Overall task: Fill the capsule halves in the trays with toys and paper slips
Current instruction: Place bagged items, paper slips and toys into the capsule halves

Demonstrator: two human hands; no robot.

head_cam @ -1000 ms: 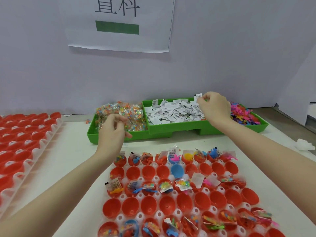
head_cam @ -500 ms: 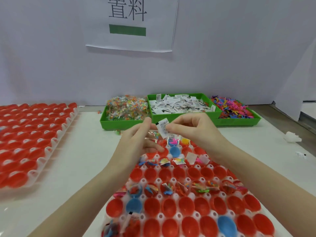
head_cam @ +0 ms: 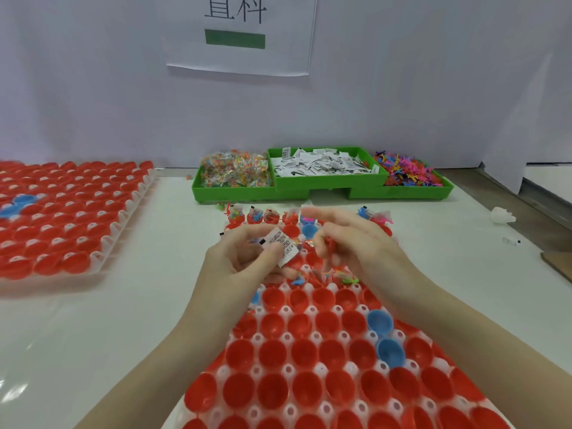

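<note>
Holding: the left hand (head_cam: 244, 258) is pinching a printed paper slip (head_cam: 283, 244) between thumb and fingers, above the far part of the near tray (head_cam: 309, 345).
Right hand: the right hand (head_cam: 349, 239) is hovering just beside the slip with its fingers loosely spread, carrying nothing that is plainly showing.
Near tray: it is lying at the near edge of the worktop (head_cam: 139, 305), holding red capsule halves (head_cam: 306, 388) and a few blue capsule halves (head_cam: 379, 322); the far rows are carrying toys and slips, the near rows are sitting open.
Second tray: a tray of red domes (head_cam: 62, 212) is sitting at the left edge.
Supplies: a green bin (head_cam: 312, 188) is standing at the far edge, offering bagged toys (head_cam: 235, 171) on the left, paper slips (head_cam: 325, 164) in the middle, and loose plastic toys (head_cam: 405, 173) on the right.
Wall: a paper sign (head_cam: 238, 32) is hanging behind.
</note>
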